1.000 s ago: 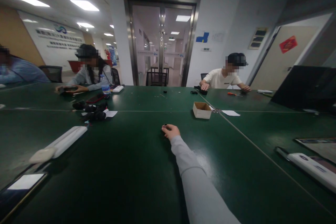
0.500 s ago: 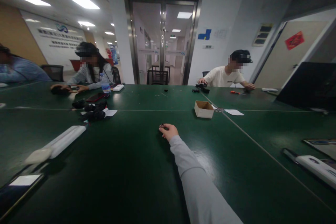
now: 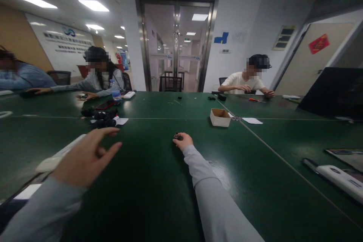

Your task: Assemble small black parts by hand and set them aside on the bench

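R hand clamps small dark part w/ thumb & fingertips, prob. to steady it. L hand hovers empty, thumb & index apart.

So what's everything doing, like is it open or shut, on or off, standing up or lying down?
Right hand: pinching
Small dark object: pinched between the right hand's fingertips
Left hand: open, thumb and forefinger apart
Box: upright, open on top
Bottle: standing up
Orange-handled tool: lying down
Glass doors: shut
Ceiling lights: on
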`<move>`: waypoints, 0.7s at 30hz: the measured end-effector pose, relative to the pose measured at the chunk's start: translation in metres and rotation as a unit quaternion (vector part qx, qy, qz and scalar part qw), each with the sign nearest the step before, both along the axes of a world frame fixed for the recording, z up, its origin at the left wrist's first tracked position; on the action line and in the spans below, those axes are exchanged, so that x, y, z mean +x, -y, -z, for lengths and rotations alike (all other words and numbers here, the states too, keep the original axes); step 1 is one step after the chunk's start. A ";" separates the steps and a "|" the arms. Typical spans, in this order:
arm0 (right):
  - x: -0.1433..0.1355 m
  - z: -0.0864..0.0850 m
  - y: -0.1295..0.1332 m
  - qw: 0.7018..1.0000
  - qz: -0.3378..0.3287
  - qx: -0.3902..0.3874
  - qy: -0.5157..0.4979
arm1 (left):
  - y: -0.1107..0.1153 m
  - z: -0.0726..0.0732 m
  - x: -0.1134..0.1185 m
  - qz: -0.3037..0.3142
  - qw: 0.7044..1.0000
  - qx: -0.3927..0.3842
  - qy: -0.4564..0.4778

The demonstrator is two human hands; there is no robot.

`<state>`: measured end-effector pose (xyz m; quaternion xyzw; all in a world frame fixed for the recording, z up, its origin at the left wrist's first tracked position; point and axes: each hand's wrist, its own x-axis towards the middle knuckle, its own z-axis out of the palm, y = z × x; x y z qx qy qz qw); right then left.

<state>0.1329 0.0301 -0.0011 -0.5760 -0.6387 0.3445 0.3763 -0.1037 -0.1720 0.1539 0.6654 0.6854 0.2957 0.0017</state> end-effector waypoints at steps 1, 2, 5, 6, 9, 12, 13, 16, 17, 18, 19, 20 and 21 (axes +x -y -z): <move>0.000 -0.002 0.002 1.000 -0.004 0.007 0.000 | -0.018 0.002 0.010 0.038 0.999 -0.006 -0.004; 0.000 -0.004 0.003 1.000 -0.007 0.021 0.000 | -0.037 0.005 0.021 0.082 0.997 -0.005 -0.004; 0.001 -0.007 0.004 0.995 -0.001 0.095 -0.003 | -0.096 0.027 0.052 0.166 0.986 -0.029 0.012; 0.001 -0.007 0.004 0.993 0.004 0.120 -0.007 | -0.114 0.037 0.062 0.175 0.983 -0.032 0.033; 0.002 -0.006 0.001 0.985 0.010 0.171 -0.013 | -0.156 0.071 0.090 0.197 0.970 0.000 0.144; 0.004 -0.005 -0.001 0.978 0.008 0.206 0.024 | -0.178 0.104 0.112 0.247 0.930 0.074 0.262; 0.004 -0.005 -0.001 0.976 0.005 0.213 0.043 | -0.182 0.114 0.115 0.257 0.923 0.092 0.273; 0.006 -0.006 -0.001 0.971 -0.008 0.222 0.085 | -0.191 0.140 0.117 0.255 0.920 0.115 0.274; 0.006 -0.006 -0.001 0.971 -0.014 0.222 0.085 | -0.193 0.148 0.115 0.248 0.920 0.112 0.283; 0.007 -0.006 -0.002 0.972 -0.017 0.220 0.079 | -0.196 0.154 0.113 0.240 0.917 0.104 0.300; 0.007 -0.005 -0.003 0.975 -0.018 0.213 0.067 | -0.199 0.159 0.110 0.232 0.913 0.095 0.321; 0.008 -0.004 -0.004 0.978 -0.018 0.200 0.050 | -0.202 0.163 0.108 0.223 0.909 0.085 0.342; 0.008 -0.002 -0.005 0.983 -0.017 0.181 0.027 | -0.204 0.166 0.106 0.215 0.904 0.076 0.362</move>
